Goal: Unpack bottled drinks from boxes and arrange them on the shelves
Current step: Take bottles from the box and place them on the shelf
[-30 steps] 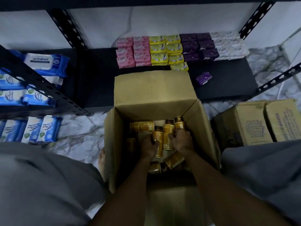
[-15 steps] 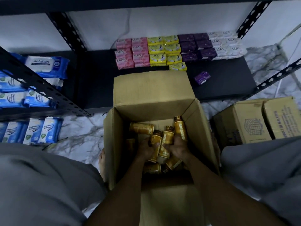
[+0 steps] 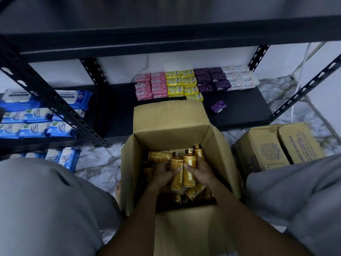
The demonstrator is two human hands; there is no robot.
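An open cardboard box [image 3: 219,156] stands on the marble floor between my knees, with several gold bottled drinks lying loose inside. My left hand [image 3: 162,172] grips one upright gold bottle [image 3: 176,172]. My right hand [image 3: 202,171] grips two gold bottles, one in front [image 3: 189,170] and one behind it [image 3: 199,153]. The three bottles are bunched together, lifted above the loose ones. Another gold bottle [image 3: 158,157] lies on its side at the box's far left. The black bottom shelf [image 3: 239,111] lies just beyond the box.
Stacked soap bars [image 3: 193,82] in pink, yellow, purple and white fill the back of the shelf, with one purple bar [image 3: 218,106] lying apart. Blue wipe packs [image 3: 36,124] fill the left rack. Two closed cartons [image 3: 276,146] sit at the right. A black upper shelf beam [image 3: 166,43] runs overhead.
Both hands have gathered the gold bottles and raised them together out of the pile. The view has tilted up, bringing the upper shelf beam into sight.
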